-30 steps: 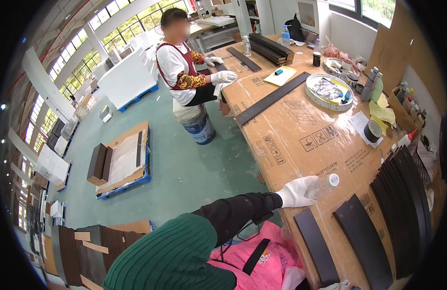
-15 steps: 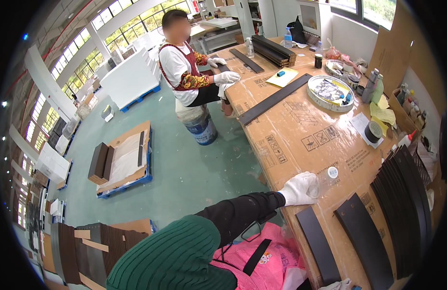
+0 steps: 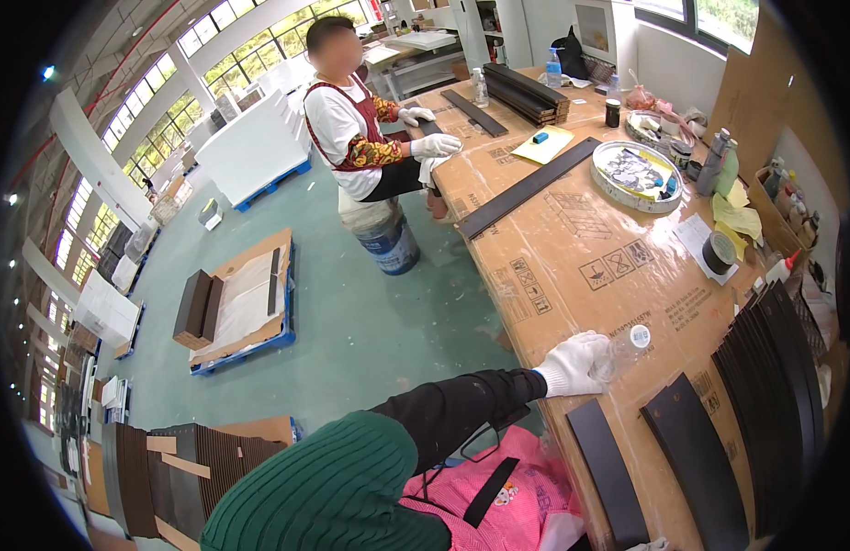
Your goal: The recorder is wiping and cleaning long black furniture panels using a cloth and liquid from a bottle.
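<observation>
My left hand (image 3: 574, 365), in a white glove with a black sleeve cover over a green knit sleeve, reaches onto the cardboard-covered table (image 3: 572, 248). It grips a small clear plastic bottle (image 3: 630, 341) that lies on its side on the cardboard. Two dark curved panels (image 3: 691, 459) lie flat just beside the hand, toward the near end of the table. My right hand is out of view.
A co-worker (image 3: 351, 129) in a red apron and white gloves stands at the table's far end by a long dark strip (image 3: 526, 188). A round tray (image 3: 636, 174), tape roll (image 3: 719, 251), bottles and stacked dark panels (image 3: 783, 367) are also there. A blue bucket (image 3: 393, 243) and a pallet (image 3: 246, 298) stand on the green floor.
My left hand stays on the bottle in about the same spot. The co-worker's hands shift slightly on the far end of the table.
</observation>
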Demonstrator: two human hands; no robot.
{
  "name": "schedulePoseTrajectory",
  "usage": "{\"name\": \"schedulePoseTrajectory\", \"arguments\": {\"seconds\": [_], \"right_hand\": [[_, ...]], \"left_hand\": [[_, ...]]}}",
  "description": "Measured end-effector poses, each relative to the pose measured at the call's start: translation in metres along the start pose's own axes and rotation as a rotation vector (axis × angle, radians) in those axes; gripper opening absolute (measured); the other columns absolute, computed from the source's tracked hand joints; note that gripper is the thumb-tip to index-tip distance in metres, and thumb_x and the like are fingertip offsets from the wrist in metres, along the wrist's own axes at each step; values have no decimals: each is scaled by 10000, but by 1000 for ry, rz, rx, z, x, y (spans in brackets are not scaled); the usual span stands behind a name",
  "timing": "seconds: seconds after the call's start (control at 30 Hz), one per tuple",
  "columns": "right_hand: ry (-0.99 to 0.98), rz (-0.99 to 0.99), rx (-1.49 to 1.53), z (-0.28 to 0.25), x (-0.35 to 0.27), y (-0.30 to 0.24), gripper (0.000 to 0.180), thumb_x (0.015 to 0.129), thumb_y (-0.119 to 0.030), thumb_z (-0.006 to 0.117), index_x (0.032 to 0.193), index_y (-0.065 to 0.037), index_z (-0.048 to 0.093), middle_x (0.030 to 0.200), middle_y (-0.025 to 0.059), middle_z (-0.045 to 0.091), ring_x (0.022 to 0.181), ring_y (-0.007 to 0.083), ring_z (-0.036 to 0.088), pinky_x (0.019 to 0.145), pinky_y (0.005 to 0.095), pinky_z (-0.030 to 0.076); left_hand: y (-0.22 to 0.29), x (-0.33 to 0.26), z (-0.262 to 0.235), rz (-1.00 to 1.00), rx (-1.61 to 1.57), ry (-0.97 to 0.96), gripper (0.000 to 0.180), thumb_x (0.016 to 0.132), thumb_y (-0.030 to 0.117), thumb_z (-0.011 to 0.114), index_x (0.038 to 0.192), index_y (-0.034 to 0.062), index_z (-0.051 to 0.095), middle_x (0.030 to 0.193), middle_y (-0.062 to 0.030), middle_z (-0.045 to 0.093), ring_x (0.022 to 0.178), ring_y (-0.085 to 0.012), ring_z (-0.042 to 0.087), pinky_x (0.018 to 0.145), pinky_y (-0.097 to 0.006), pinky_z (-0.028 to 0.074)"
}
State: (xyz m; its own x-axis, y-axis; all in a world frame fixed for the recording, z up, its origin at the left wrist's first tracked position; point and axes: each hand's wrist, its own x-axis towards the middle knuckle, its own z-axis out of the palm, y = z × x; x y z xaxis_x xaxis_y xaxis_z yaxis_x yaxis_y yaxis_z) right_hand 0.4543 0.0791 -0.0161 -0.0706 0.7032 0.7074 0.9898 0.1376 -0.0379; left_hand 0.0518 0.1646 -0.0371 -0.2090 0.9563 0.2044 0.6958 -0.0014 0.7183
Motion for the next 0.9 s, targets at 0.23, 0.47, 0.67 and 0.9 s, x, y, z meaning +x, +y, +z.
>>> {"name": "schedulePoseTrajectory", "arguments": {"seconds": [0.23,0.47,0.67,0.9], "right_hand": [[-12,-27,-34,0,0,1,241,1042,-185,645,1189,-46,777,1112,97,768,960,297,727,860,436,578],[15,-33,-25,1,1,0,241,1052,-169,626,1193,-39,772,1086,97,764,935,293,723,836,435,579],[17,-42,-9,-1,4,0,237,1050,-167,631,1182,-30,771,1076,98,762,923,292,722,807,433,574],[26,-54,-12,0,5,-1,226,1041,-168,648,1159,-28,782,1074,91,766,918,288,722,801,432,575]], "left_hand": [[3,0,1,45,-13,97,576,679,337,884,1130,66,649,1125,-156,672,1146,-369,630,1024,-447,530],[0,-2,2,130,3,130,579,685,334,887,1142,61,660,1179,-159,678,1177,-369,625,1047,-446,519],[3,0,-2,2,87,-21,809,712,430,908,1352,21,628,1365,-203,647,1315,-396,591,1134,-447,488],[0,1,-2,-14,51,-74,860,708,449,914,1382,9,609,1426,-226,621,1382,-422,554,1179,-445,456]]}}
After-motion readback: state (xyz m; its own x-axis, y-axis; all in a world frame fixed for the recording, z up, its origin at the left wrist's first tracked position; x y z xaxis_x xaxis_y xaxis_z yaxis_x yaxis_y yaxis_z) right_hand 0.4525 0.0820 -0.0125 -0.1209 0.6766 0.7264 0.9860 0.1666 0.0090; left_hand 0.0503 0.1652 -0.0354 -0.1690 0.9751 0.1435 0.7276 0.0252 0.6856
